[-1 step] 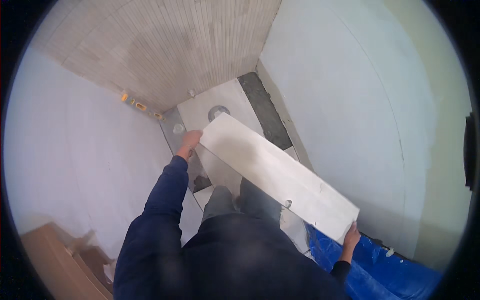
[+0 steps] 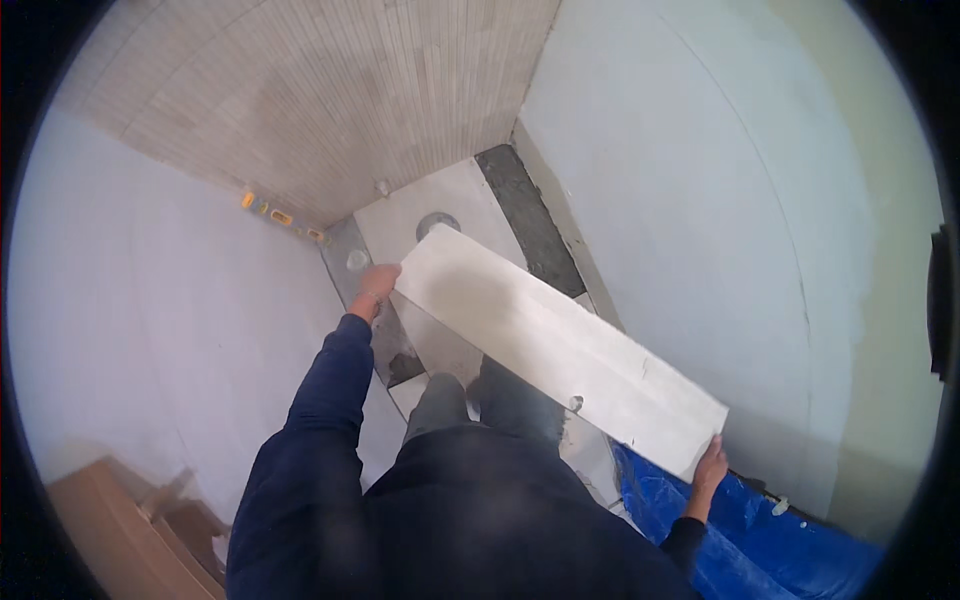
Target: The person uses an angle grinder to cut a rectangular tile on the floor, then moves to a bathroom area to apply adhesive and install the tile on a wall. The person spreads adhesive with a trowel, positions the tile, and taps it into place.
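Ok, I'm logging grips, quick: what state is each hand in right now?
Left hand: closed, holding one end of the long pale panel.
Right hand: closed, holding the panel's other end.

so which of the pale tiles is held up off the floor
The long pale tile, gripped at one end by the left hand and at the other by the right hand; the other pale tiles lie flat below.
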Demonstrator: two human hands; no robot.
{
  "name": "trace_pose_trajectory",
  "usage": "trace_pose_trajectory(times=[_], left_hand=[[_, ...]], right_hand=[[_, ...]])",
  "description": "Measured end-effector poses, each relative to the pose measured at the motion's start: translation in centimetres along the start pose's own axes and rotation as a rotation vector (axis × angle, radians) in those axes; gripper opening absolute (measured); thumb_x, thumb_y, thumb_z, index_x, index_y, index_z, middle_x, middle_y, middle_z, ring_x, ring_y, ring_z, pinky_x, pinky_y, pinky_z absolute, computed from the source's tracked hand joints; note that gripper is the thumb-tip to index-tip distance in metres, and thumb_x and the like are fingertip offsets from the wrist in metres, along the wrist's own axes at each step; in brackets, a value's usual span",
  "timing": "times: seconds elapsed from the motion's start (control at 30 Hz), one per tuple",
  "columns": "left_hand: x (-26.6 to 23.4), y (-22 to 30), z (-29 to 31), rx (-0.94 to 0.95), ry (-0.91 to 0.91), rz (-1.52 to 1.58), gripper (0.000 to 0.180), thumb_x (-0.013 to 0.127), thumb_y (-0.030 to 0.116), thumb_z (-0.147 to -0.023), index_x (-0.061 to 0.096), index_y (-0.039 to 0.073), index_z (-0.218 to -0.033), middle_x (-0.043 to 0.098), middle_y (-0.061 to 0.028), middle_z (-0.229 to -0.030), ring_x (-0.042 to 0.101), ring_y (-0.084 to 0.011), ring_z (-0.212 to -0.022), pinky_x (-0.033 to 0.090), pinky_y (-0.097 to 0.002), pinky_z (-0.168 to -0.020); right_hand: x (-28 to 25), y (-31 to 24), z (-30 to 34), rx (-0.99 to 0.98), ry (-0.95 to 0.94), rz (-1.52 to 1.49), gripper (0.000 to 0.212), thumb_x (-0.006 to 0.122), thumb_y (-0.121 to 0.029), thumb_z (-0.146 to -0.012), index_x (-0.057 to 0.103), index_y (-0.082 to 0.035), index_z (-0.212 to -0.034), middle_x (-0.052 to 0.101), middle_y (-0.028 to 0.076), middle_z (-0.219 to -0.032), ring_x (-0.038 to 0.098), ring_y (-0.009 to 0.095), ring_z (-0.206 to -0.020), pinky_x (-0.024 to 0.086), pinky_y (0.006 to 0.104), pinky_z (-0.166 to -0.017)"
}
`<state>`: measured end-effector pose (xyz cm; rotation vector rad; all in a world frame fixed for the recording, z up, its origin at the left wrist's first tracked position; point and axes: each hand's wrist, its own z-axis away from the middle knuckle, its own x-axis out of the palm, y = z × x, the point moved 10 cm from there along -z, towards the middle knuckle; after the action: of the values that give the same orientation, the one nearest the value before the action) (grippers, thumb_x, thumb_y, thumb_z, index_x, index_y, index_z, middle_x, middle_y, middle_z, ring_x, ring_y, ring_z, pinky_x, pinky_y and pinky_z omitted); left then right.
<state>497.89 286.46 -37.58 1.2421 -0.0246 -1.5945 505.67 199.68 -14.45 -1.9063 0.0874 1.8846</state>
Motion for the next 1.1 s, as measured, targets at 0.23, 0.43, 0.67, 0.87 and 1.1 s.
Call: trace_pose_trajectory(times=[0.23,0.43,0.67,0.87,1.1], left_hand=[[3.0,-7.2,-3.9,-0.399,0.005,0.420,0.041,0.050,0.040,-0.095,0.068,0.004,-0.085,0.062,-0.0075,-0.073,0.056,-0.0201,-0.064,0.044,-0.0366,-0.060],[9.9,-5.9,-8.3,-0.430,-0.062,0.565,0.029,0.051,0.038,-0.094,0.058,0.014,-0.079,0.050,0.0037,-0.069,0.044,-0.0147,-0.058,0.037,-0.0295,-0.058],[24.2,-23.9,-11.2,-0.451,-0.079,0.327,0.025,0.062,0.015,-0.087,0.062,0.005,-0.110,0.065,-0.0178,-0.105,0.062,-0.0326,-0.102,0.052,-0.0421,-0.082],[33.4,-16.6,-11.8,-0.111,-0.233,0.322,0.030,0.056,0.021,-0.091,0.060,0.007,-0.117,0.065,-0.0117,-0.104,0.062,-0.0256,-0.087,0.051,-0.0365,-0.071],[36.7,-20.9,-16.9,0.410,0.042,0.258,0.047,0.067,0.007,-0.082,0.056,0.007,-0.128,0.064,-0.0160,-0.116,0.065,-0.0311,-0.098,0.055,-0.0385,-0.082]], right_hand=[[-4.8,-18.2,-8.6,-0.013,0.145,-0.121,0.059,0.049,-0.046,-0.101,0.058,0.008,-0.081,0.057,0.018,-0.067,0.048,0.025,-0.065,0.044,0.0405,-0.065],[-8.9,-30.6,-13.5,-0.145,0.266,-0.183,0.047,0.051,-0.037,-0.103,0.049,0.001,-0.074,0.044,0.001,-0.062,0.040,0.013,-0.062,0.038,0.0320,-0.056],[-8.5,-38.7,-9.1,-0.299,0.290,-0.247,0.040,0.054,-0.035,-0.103,0.051,0.001,-0.085,0.040,-0.003,-0.074,0.038,0.009,-0.072,0.033,0.0235,-0.062],[-4.1,-51.2,-2.3,-0.211,0.348,-0.078,0.047,0.056,-0.047,-0.100,0.058,0.000,-0.090,0.047,0.000,-0.075,0.043,0.011,-0.073,0.037,0.0273,-0.064],[2.2,-59.4,1.9,-0.231,0.363,0.062,0.068,0.049,-0.065,-0.095,0.063,-0.006,-0.125,0.066,0.010,-0.099,0.061,0.022,-0.095,0.050,0.0359,-0.082]])
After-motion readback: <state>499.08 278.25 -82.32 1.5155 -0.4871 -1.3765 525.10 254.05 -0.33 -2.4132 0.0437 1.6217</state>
